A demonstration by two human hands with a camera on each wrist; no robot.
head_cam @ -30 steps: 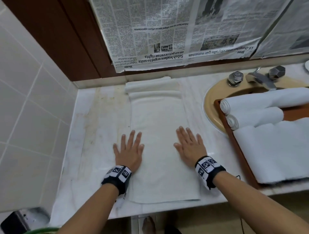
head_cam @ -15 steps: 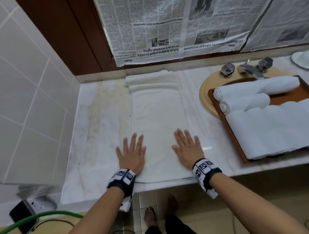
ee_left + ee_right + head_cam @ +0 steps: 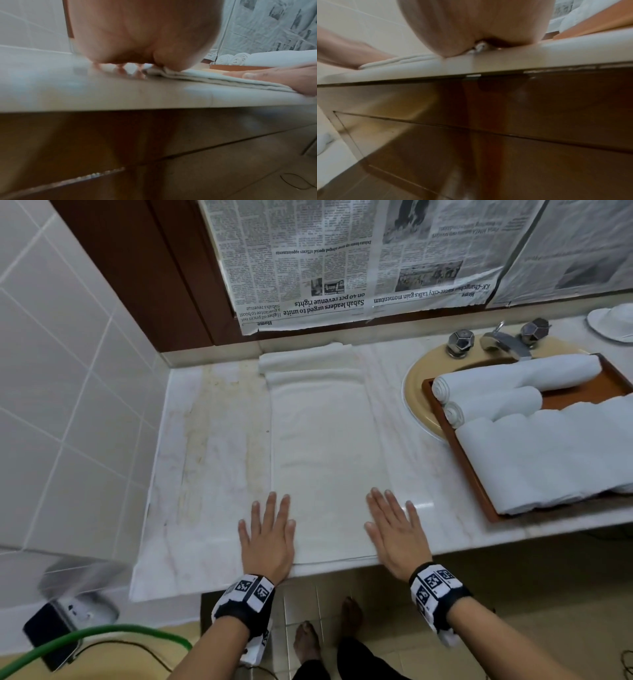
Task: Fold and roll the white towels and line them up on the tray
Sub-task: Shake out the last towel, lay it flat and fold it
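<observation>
both hands lie flat with fingers spread, gripping nothing: the left hand (image 3: pixel 269 537) presses the near-left corner of the folded towel (image 3: pixel 325 446), the right hand (image 3: pixel 394 534) the near-right corner, each equally close to its edge. the towel's near end sits at the front lip of the marble counter (image 3: pixel 205 474), and its long axis runs from 6 o'clock straight away to 12 o'clock, so a roll would, i judge, start at the palms and travel away. at 2 o'clock the wooden tray (image 3: pixel 476 484) holds two rolled towels (image 3: pixel 493 402) beside flat ones. compared with a second ago, the hands have slid back toward 6 o'clock to the towel's near end.
</observation>
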